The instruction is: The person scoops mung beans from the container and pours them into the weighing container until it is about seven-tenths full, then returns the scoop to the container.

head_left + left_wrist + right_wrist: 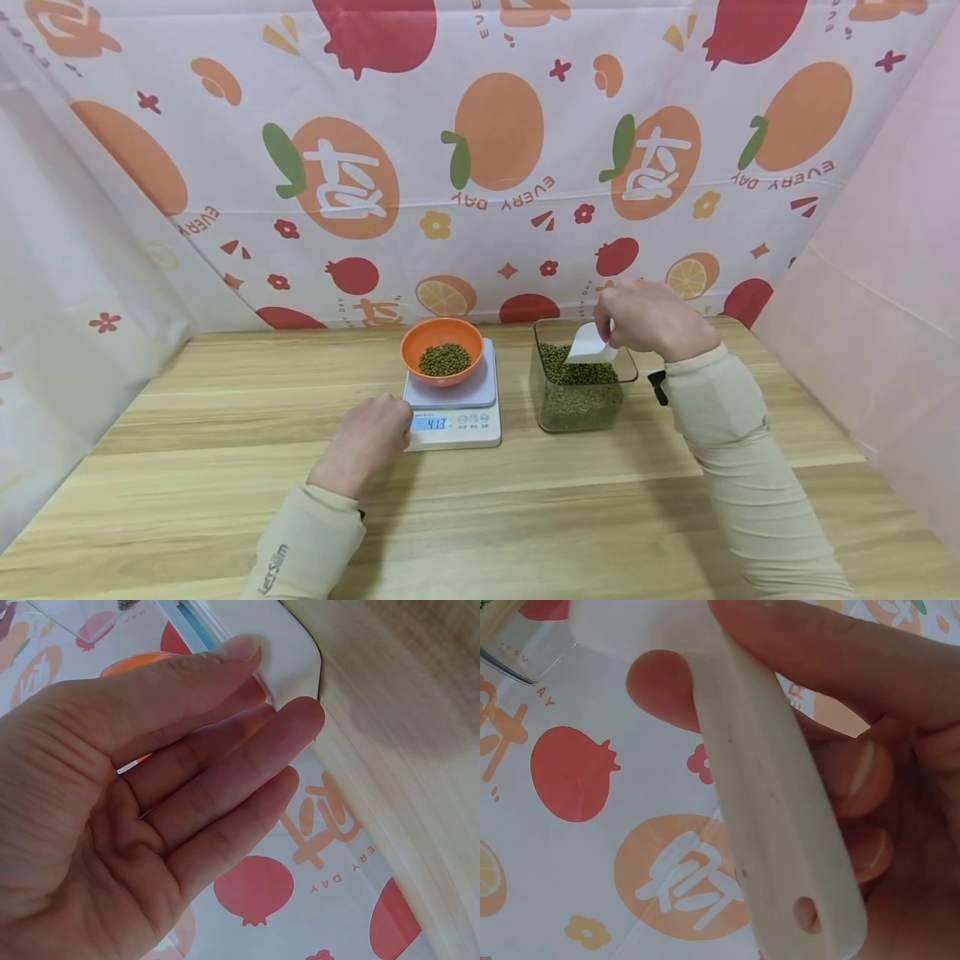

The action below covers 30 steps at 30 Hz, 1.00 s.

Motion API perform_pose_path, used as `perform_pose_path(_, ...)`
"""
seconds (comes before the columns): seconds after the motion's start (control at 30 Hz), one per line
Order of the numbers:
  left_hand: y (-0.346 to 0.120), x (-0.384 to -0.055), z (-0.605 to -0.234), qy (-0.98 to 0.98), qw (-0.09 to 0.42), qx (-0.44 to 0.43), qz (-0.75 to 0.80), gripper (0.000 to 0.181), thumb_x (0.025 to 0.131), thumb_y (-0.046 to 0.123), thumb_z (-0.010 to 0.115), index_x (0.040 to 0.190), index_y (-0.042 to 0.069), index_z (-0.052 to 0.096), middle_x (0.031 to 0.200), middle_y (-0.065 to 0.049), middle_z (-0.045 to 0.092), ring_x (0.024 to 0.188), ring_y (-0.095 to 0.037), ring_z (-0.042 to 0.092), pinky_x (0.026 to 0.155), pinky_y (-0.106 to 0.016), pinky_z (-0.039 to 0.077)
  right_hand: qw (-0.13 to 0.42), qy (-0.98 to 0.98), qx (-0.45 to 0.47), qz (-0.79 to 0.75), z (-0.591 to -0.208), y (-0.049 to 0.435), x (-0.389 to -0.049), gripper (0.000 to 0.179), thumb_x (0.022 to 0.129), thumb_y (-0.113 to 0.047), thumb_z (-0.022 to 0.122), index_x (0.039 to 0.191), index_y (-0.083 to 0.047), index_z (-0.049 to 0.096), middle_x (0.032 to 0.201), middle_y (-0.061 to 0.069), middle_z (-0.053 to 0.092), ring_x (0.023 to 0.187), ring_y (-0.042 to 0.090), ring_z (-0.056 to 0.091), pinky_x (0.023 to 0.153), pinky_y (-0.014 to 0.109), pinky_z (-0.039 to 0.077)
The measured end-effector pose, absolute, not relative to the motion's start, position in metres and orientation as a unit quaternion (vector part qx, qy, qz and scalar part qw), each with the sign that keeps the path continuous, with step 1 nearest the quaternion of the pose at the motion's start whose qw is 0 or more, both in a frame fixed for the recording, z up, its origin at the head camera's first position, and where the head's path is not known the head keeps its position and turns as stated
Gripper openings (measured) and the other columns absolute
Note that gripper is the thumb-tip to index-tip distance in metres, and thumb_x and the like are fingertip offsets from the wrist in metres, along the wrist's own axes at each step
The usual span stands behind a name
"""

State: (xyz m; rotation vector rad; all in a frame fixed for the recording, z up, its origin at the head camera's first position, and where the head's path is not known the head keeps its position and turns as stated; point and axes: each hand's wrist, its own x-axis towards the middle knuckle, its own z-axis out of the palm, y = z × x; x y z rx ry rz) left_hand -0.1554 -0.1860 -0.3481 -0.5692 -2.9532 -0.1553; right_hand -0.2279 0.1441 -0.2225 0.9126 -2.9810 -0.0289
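Note:
In the head view my right hand [648, 317] holds a white scoop [591, 344] inside a clear square container [581, 408] of green mung beans [558, 367]. The right wrist view shows the scoop's handle [769, 802] pinched between thumb and fingers, with its hanging hole near the end. My left hand [367, 442] is at the front left corner of a white kitchen scale [457, 437]. In the left wrist view, its fingers are loosely extended and the thumb touches the scale's edge. An orange bowl [420, 354] with some mung beans stands on the scale's platform [480, 387].
The scale's lit display [431, 423] shows digits like 413. Wood-grain table [300, 379] extends around the scale and container. A fruit-printed curtain [420, 167] hangs close behind them, with pale sheets at both sides.

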Motion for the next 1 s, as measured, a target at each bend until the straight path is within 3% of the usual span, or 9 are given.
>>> perform_pose_path(0.57,-0.186,-0.156,-0.348,-0.978,0.067,-0.192,-0.049,0.011,0.080,-0.004,0.078,0.075,0.000,0.069,0.060,-0.002,0.054,0.054,-0.015,0.043,0.050,-0.028,0.039,-0.021,-0.952,0.304,-0.024,-0.232,0.143,-0.235,0.025,0.073,0.010,0.073,0.068,-0.014,0.072,0.082,0.000,0.068,0.082,0.022,0.063,0.075,0.042,0.053)
perform_pose_path(1.0,-0.186,-0.157,-0.348,-0.977,0.061,-0.196,-0.055,0.009,0.079,-0.006,0.076,0.075,0.000,0.071,0.060,-0.001,0.052,0.054,-0.014,0.043,0.050,-0.028,0.038,-0.054,-0.954,0.293,-0.023,-0.239,0.143,-0.238,0.026,0.076,0.011,0.071,0.068,-0.013,0.071,0.080,-0.001,0.067,0.079,0.021,0.063,0.072,0.040,0.054)
